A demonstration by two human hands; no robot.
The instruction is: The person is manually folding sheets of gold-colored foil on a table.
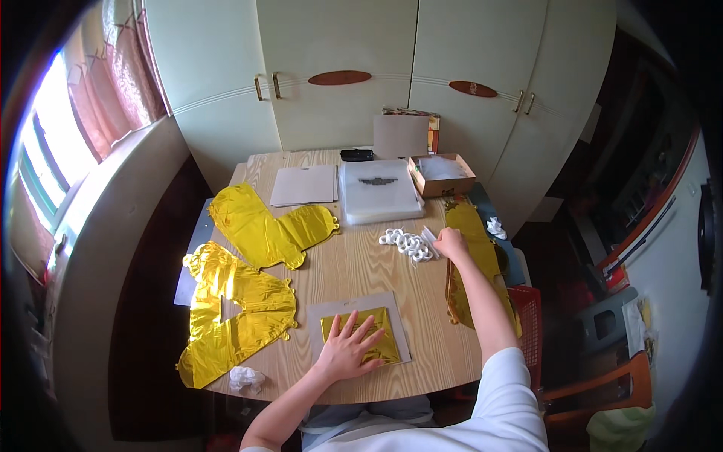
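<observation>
My left hand (351, 349) lies flat, fingers spread, on a folded gold foil balloon (388, 346). Under that balloon is a grey card (318, 310), close to the table's near edge. Reaching out to the right, my right hand (452, 244) has its fingertips pinched together at some thin white straws (429, 238); how many it grips is hidden. Just left of the straws sits a pile of white ribbon coils (405, 243). More flat gold foil balloons (260, 224) are spread over the left side, one with a ring-like bend (256, 324). Others (467, 226) lie beneath my right forearm.
At the back stand a stack of clear plastic bags (382, 197), grey cards (305, 185), a cardboard box (443, 187) with clear plastic inside, and a black tray (356, 155). Crumpled white pieces lie at front left (246, 380) and far right (495, 227). A cabinet (339, 45) borders the table.
</observation>
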